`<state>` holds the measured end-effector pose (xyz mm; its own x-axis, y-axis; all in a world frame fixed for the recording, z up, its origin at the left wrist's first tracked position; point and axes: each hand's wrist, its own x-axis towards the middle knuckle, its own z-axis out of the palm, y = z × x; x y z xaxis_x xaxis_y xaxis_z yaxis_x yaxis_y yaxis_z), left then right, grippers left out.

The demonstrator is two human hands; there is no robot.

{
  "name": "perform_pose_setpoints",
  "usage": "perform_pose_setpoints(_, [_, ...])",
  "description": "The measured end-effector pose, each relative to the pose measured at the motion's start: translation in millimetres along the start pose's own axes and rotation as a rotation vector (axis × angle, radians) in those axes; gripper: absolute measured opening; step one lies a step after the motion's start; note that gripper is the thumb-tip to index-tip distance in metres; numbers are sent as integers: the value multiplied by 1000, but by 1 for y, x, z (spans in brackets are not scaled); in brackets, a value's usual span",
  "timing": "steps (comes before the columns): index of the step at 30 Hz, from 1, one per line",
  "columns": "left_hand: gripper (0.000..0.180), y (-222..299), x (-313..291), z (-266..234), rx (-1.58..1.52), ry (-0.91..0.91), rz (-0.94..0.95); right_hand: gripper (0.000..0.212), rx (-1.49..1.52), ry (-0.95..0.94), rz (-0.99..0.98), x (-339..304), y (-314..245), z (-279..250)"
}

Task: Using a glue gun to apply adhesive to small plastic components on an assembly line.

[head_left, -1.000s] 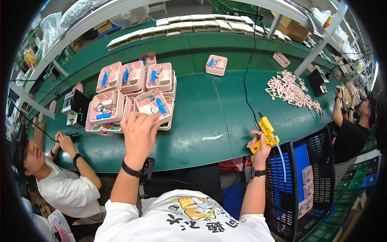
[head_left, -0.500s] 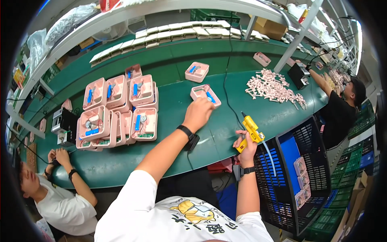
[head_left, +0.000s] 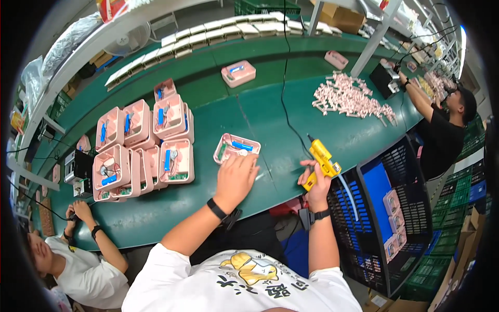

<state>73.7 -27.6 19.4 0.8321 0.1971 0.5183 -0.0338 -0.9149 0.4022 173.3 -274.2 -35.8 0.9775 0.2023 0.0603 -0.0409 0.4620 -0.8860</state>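
Note:
My left hand has its bent fingers over the near wall of an open pink plastic housing on the green bench. Inside the housing lie a blue cylindrical battery, a green circuit board and a white round part beside my fingertips, which are partly hidden. My right hand is closed around the handle of a yellow hot glue gun. Its nozzle points up and away, above the bench, and a pale glue stick trails from its rear.
Stacked pink housings stand at left. Another housing sits farther back. Small pink parts form a pile at right, beyond a hanging black cable. A black crate stands below right. Co-workers sit at both sides.
My left hand and the housing under it have come nearer and left, and the housing has turned. The housing behind appears farther back and turned. My right hand still holds the glue gun.

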Motion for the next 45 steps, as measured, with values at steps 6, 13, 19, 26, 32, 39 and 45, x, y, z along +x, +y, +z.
perform_pose_setpoints(6, [16,-20,-5,-26,-10,79,80,30,-13,-8,-18,0,1,-1])
perform_pose_setpoints(13, [13,-47,-10,-18,-282,-228,18,27,-25,-8,-38,-7,5,-2])
perform_pose_setpoints(19, [13,-10,29,-31,217,-668,101,23,-48,-33,-36,-7,1,4])
perform_pose_setpoints(26, [16,-28,6,-23,-111,-418,147,21,-112,-172,133,-49,-34,22])
perform_pose_setpoints(32, [18,-34,-16,-15,-243,-105,167,23,-200,-346,314,-68,-68,51])
perform_pose_setpoints(39, [25,-22,-35,4,-477,-45,-406,30,-386,-344,475,-54,-58,73])
perform_pose_setpoints(45, [24,-28,-37,3,-473,-43,-308,28,-674,-392,531,-43,-42,96])
